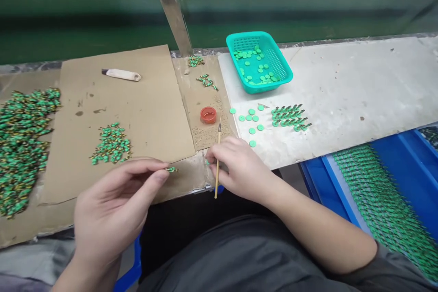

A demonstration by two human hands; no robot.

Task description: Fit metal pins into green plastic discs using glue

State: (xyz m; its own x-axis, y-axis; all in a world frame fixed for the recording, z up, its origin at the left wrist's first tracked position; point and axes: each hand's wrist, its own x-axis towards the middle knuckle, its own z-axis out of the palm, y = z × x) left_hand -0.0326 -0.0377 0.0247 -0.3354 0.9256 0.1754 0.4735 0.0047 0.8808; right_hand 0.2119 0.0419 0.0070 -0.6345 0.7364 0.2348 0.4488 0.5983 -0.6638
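Note:
Between the thumb and forefinger of my left hand is a tiny green figurine with dark and yellowish parts. My right hand holds a thin paintbrush, its bristle tip pointing away from me. A bit of green shows at the fingertips of that hand, perhaps a round disc, mostly hidden. Just beyond the brush tip stands a small red cap. To its right lie several loose green discs, and past them rows of green discs with small dark-topped figures on them.
A teal basket holds several green discs. On the cardboard lie a pale-handled tool and a small heap of green pieces. A large pile of figurines covers the far left. Blue trays with finished-looking rows stand lower right.

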